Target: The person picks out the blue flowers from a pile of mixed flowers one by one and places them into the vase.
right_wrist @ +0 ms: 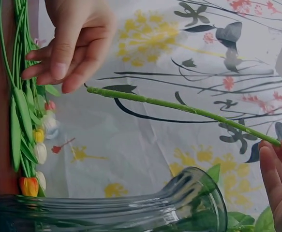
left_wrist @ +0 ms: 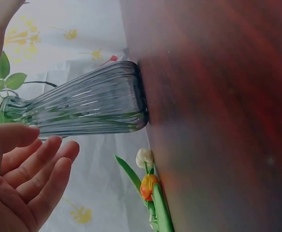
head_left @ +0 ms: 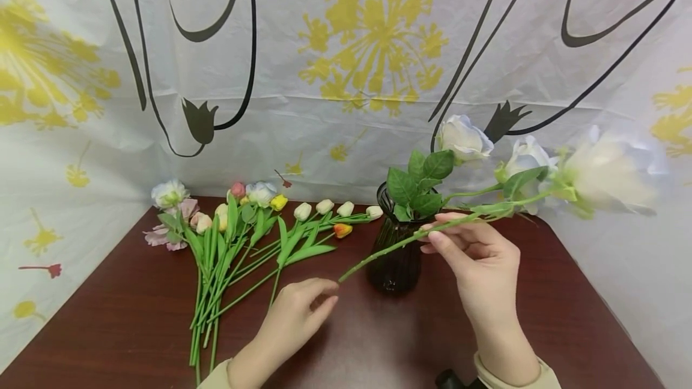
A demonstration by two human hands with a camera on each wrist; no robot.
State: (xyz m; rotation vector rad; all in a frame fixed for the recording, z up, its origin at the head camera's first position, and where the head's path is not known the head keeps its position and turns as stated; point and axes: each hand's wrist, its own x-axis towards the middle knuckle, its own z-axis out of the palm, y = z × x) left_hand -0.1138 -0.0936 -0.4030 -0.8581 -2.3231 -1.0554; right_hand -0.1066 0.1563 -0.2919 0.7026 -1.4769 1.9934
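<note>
My right hand (head_left: 481,263) pinches the green stem (right_wrist: 194,110) of a white artificial rose (head_left: 611,173), whose bloom is blurred. The stem slants across in front of a dark ribbed glass vase (head_left: 397,257), its cut end pointing down-left. Near that end my left hand (head_left: 297,311) hovers with loosely bent fingers, holding nothing; a small gap shows in the right wrist view. The vase (left_wrist: 87,104) stands upright on the table, with another white rose (head_left: 465,138) and green leaves (head_left: 416,188) rising from it. A further white rose (head_left: 527,158) is partly hidden behind the held one.
Left of the vase, artificial tulips (head_left: 221,269) and pale blue and pink flowers (head_left: 170,197) lie in a pile on the brown table (head_left: 108,317). White tulips (head_left: 324,207) reach towards the vase. A patterned cloth (head_left: 303,107) hangs behind. A black object (head_left: 449,380) lies by the right sleeve.
</note>
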